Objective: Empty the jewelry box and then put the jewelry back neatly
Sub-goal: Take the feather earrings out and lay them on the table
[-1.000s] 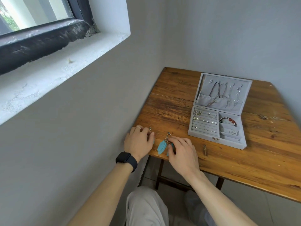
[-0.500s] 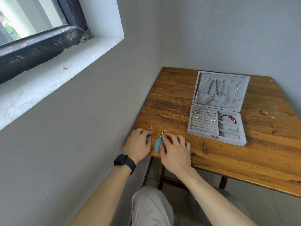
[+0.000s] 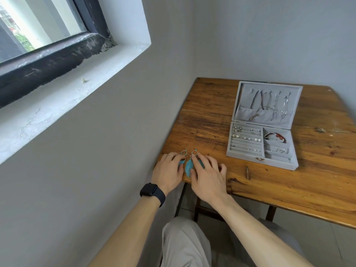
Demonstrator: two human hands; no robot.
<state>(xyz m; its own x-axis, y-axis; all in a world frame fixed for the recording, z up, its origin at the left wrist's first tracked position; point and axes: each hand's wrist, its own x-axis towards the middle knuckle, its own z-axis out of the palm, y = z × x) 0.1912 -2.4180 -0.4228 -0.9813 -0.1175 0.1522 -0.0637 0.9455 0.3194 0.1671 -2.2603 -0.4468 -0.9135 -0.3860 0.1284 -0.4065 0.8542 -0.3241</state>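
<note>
Both hands lie low in the middle of the frame, on the near left corner of the wooden table [image 3: 289, 189]. The left hand [image 3: 168, 170] rests flat, fingers close together and almost straight, and their tips press on the left feather earring [image 3: 182, 153]. Only the metal hoop and a small piece of turquoise feather of this earring show past the fingers. This hand has a thin ring [image 3: 170, 155] on one finger and a black smartwatch [image 3: 152, 191] on the wrist.

The right hand [image 3: 209, 175] also lies flat, with fingers a little apart and relaxed. Its index finger touches the upper part of the right feather earring [image 3: 189, 166], and the thumb lies just beside the feather. The two earrings lie side by side on the wood, hoops pointing away from the person.

The grey jewelry box [image 3: 240, 157] stands open in the right part of the frame, well apart from the hands. Necklaces [image 3: 267, 105] hang inside the raised lid. Small pearl earrings [image 3: 257, 139] sit in the slotted rows on the left, and a bracelet with red beads [image 3: 278, 136] lies in the upper right compartment.

A window [image 3: 38, 26] fills the upper left corner.
</note>
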